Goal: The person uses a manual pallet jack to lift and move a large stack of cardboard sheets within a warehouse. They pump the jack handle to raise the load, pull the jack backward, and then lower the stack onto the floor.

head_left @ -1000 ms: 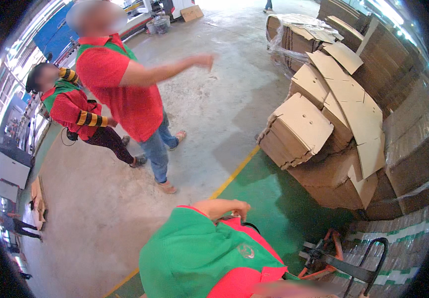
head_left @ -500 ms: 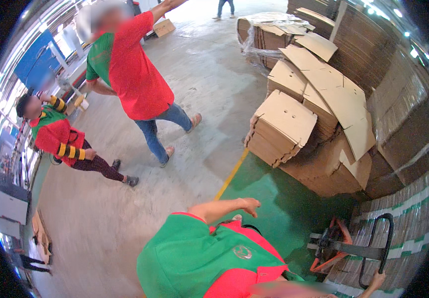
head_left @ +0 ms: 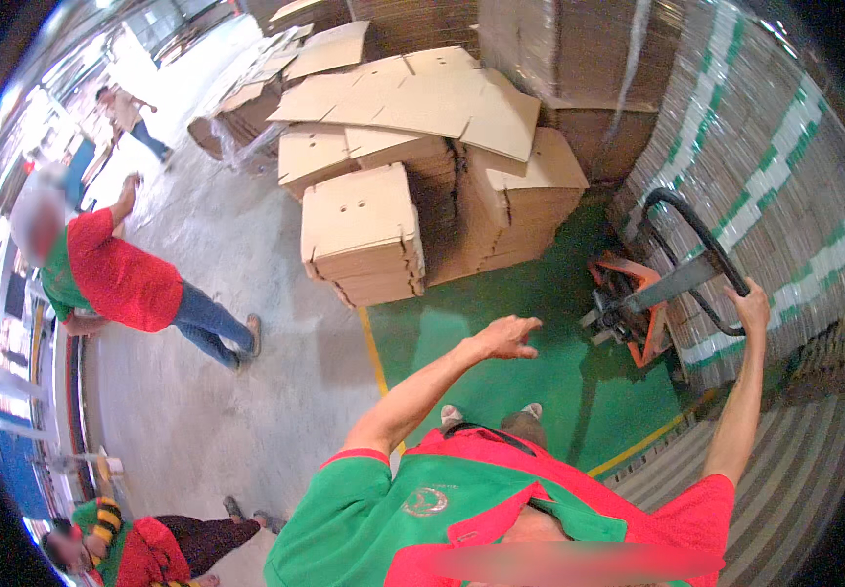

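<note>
Pallet-jack handle (head_left: pixel 709 239), gripped by right hand (head_left: pixel 751 305), left hand (head_left: pixel 508 338) free (fingers loosely extended)

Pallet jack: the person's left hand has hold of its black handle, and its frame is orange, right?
Wrong hand: the head view shows the right hand on the black handle, with the left hand apart from it. The frame is orange, as you said.

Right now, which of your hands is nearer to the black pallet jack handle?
Right: the right hand grips the black handle; the left hand hangs apart from it, to its left, above green floor.
</note>
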Demonstrator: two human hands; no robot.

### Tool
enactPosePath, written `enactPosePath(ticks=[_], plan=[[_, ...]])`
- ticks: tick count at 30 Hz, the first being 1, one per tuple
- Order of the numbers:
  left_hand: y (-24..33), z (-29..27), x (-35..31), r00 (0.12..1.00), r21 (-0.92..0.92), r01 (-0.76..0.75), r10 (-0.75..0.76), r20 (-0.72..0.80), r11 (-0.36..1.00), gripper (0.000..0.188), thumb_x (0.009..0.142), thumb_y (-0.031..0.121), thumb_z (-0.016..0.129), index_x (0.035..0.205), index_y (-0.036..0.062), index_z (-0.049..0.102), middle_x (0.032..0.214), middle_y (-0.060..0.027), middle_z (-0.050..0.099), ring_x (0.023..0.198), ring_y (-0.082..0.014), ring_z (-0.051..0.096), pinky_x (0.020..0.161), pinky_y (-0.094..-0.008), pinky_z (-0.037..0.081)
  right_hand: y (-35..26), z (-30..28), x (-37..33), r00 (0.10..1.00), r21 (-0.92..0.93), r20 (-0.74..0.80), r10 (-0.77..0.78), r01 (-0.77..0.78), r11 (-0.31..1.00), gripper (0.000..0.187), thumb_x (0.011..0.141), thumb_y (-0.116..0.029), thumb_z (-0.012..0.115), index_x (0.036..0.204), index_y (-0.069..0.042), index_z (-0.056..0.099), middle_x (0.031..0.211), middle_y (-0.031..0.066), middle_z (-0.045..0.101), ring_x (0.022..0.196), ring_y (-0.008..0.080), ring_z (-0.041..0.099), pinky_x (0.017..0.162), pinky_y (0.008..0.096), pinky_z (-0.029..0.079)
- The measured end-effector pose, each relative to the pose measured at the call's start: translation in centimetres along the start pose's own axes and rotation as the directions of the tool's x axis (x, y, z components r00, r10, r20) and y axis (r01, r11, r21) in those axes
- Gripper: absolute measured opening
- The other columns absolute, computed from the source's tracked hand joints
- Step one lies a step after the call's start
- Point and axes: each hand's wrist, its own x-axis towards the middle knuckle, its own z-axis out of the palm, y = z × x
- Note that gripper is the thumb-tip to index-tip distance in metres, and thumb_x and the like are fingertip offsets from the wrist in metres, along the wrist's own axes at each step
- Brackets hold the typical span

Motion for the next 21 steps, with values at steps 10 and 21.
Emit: enactPosePath(ticks=[10,21], plan=[[17.4,-7.3,21.0,0.799,0.323,-0.426,0.519,-0.304,0.845,0.08,0.079,0.027,0.081,0.145,0.0045,0.043,0.143,-0.0238,0.048,0.133,-0.0424,0.044,0.112,-0.0496,0.039,1.6,-0.7,0.3,0.976,0.289,-0.056,-0.211,0.218,0.932,0.047,0.083,-0.049,0.072,0.109,-0.009,0.072,0.084,0.0165,0.072,0.078,0.0348,0.07,0.071,0.0451,0.053],[22.4,-10.8,37.7,0.887,0.69,-0.245,0.445,-0.125,0.681,0.04,0.067,0.022,0.083,0.099,0.0085,0.064,0.097,-0.015,0.069,0.097,-0.0368,0.066,0.081,-0.0481,0.052,6.0,-0.1,2.0,0.935,0.667,-0.093,-0.341,0.313,0.676,0.038,0.084,-0.029,0.074,0.108,0.0,0.067,0.09,0.0075,0.07,0.08,0.0161,0.061,0.074,0.0348,0.049]])
